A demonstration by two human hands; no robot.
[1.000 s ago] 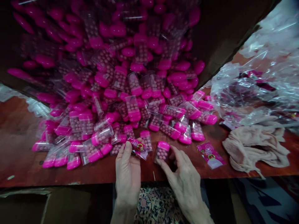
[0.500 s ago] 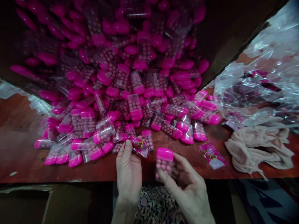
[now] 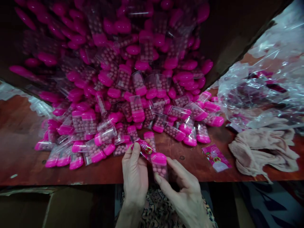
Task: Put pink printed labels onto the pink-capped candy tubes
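Observation:
My left hand (image 3: 136, 169) pinches a printed pink plastic sleeve (image 3: 145, 147) between thumb and fingers. In my right hand (image 3: 181, 185) is a clear candy box (image 3: 159, 166) with a bright pink cap, full of round pink candies and held cap up. Its cap meets or overlaps the lower end of the sleeve; whether it has entered cannot be made out. Behind both hands lies a big heap of similar candy boxes (image 3: 137, 107). A second printed sleeve (image 3: 216, 157) lies flat on the table to the right of my hands.
The heap spills from a dark carton (image 3: 234, 41) onto a reddish-brown table (image 3: 23, 164). A crumpled beige cloth (image 3: 263, 150) lies at the right, with clear plastic packaging (image 3: 261, 91) behind it. Below the table's front edge at the left is a cardboard box (image 3: 68, 205).
My right hand has moved left with the candy box, bringing it against the sleeve. My left hand has shifted slightly right, still pinching the sleeve.

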